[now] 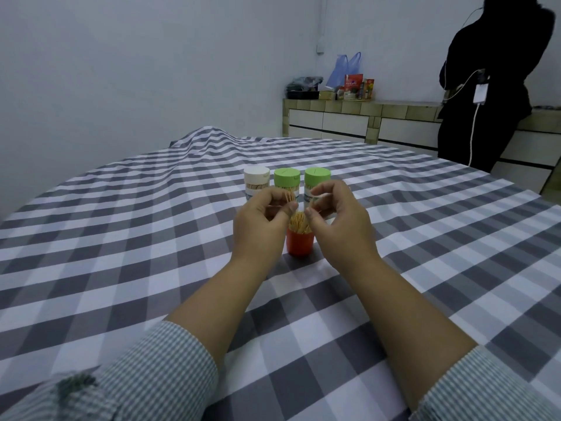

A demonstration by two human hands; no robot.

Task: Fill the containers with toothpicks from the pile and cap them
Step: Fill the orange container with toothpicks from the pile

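- Two hands, left [267, 214] and right [331, 208], each pinch toothpicks [290, 196].
- Open orange cup [300, 243] stands upright directly below, between them; both equally near.

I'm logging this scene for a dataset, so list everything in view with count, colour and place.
capped containers: three, one white lid, two green, row behind the hands
open container: one, orange, full of toothpicks, below the hands
tablecloth: one, grey-white check, over the table
counter: one, tiled, back right, bags and boxes on top
person: one, in black, by the counter
left hand: pinches toothpicks
right hand: fingers pinch toothpicks
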